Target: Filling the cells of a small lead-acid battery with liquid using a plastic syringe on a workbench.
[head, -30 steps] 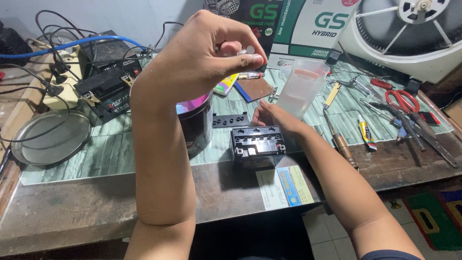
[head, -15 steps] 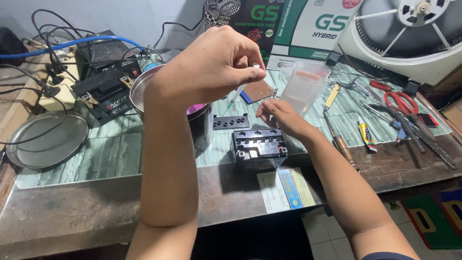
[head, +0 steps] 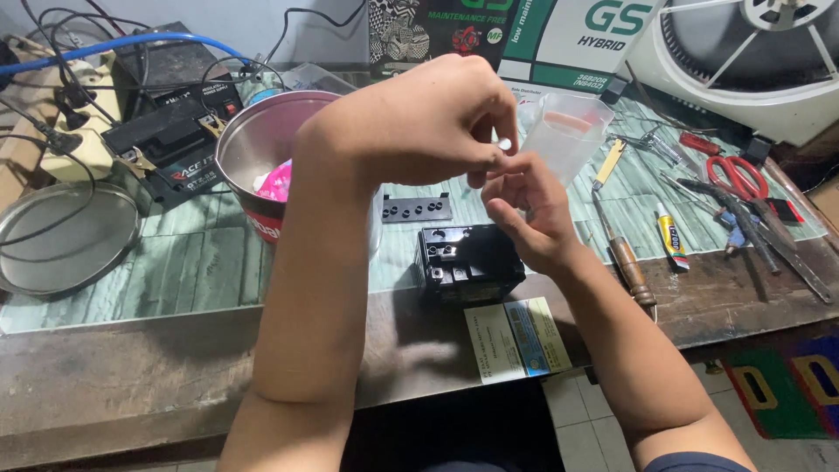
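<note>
My left hand (head: pixel 428 122) is raised above the bench and pinches a small white piece (head: pixel 503 143) between thumb and fingertips. My right hand (head: pixel 527 210) is lifted just under it, fingers apart, its fingertips touching the left hand's fingertips by the white piece. Below both hands a small black battery (head: pixel 468 262) sits on the bench with its top holes uncovered. A black strip with several holes (head: pixel 418 208) lies just behind it. A clear plastic cup (head: pixel 570 131) stands behind my hands.
A metal bucket (head: pixel 262 149) with something pink inside stands at the left, with a round metal lid (head: pixel 61 236) and a clipped-up battery (head: pixel 170 149) beyond it. A wooden-handled screwdriver (head: pixel 625 253), a glue tube (head: pixel 671 238) and red scissors (head: pixel 738 175) lie at the right.
My left hand has come down and rightward with the small piece. My right hand has lifted off the black battery and met it.
</note>
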